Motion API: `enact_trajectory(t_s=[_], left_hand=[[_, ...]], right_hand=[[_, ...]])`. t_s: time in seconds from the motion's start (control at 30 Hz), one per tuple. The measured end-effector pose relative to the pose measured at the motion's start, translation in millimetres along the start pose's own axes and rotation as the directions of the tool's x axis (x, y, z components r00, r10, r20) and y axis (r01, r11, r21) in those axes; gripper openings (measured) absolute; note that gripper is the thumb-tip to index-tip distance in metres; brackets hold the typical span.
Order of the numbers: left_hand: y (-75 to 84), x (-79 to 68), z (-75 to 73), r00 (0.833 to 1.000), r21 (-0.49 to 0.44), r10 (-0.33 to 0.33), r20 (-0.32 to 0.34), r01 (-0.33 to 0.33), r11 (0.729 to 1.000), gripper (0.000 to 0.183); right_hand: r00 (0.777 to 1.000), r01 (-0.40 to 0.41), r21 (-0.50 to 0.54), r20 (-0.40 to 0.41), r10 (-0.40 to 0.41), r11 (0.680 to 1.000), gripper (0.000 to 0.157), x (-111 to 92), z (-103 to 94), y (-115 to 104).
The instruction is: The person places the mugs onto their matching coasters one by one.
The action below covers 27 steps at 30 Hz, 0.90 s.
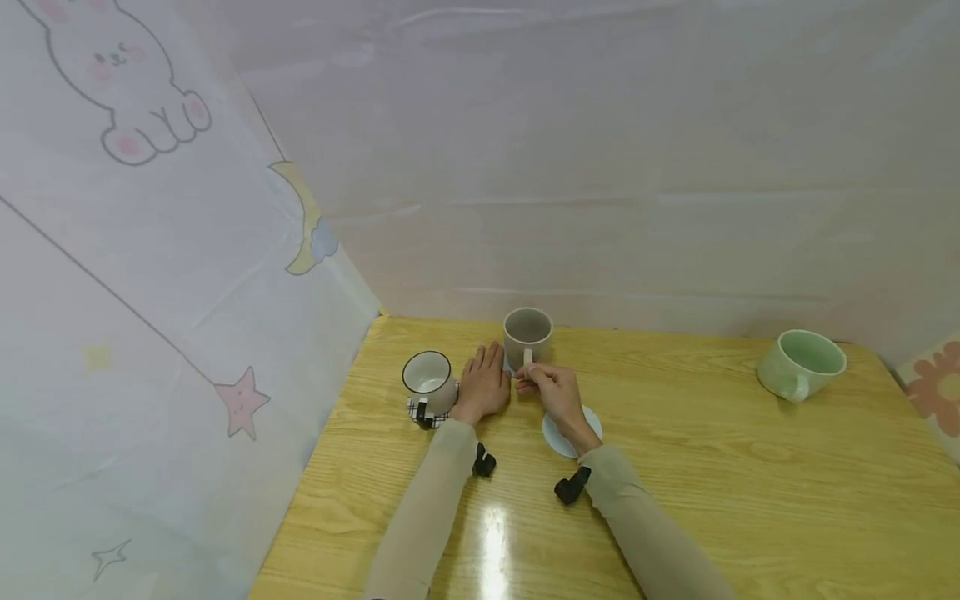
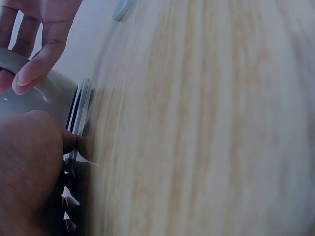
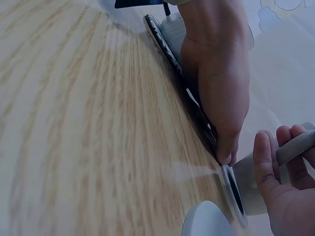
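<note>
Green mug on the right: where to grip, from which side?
Probably by the handle, coming from the person's side: the green mug stands upright with that handle turned toward the person, and its wide body looks harder to span.

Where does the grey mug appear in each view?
Head: grey mug slightly right of centre, below mid-height.
Left wrist: mug at the left edge, partly hidden.
Right wrist: mug at lower right.
Shared landmark: the right hand gripping its handle.
</note>
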<state>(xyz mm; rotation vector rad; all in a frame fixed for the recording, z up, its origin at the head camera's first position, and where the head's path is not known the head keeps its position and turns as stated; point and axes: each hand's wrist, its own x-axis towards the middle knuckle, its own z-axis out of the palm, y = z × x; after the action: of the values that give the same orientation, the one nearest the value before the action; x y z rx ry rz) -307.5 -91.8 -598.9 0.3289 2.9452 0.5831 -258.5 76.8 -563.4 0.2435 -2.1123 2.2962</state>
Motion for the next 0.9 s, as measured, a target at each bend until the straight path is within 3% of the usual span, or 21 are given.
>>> enact_trajectory(t_s=[0.3,0.9], left_hand=[[-0.3,1.1,1.5,1.0,-0.007,0.011,-0.022,-0.012,1.0,0.06],[2.8,-1.1,-2.3,1.0,0.029,-0.005,0.006,0.004,1.0,0.06]], right_hand=[[1.0,-0.009,-0.025,-0.005,0.009,1.0,0.04,4.5,1.7,2.0],[0.999,-0.026,-0.007,0.021,0.027,1.0,0.038,10.7,12.1,7.6]])
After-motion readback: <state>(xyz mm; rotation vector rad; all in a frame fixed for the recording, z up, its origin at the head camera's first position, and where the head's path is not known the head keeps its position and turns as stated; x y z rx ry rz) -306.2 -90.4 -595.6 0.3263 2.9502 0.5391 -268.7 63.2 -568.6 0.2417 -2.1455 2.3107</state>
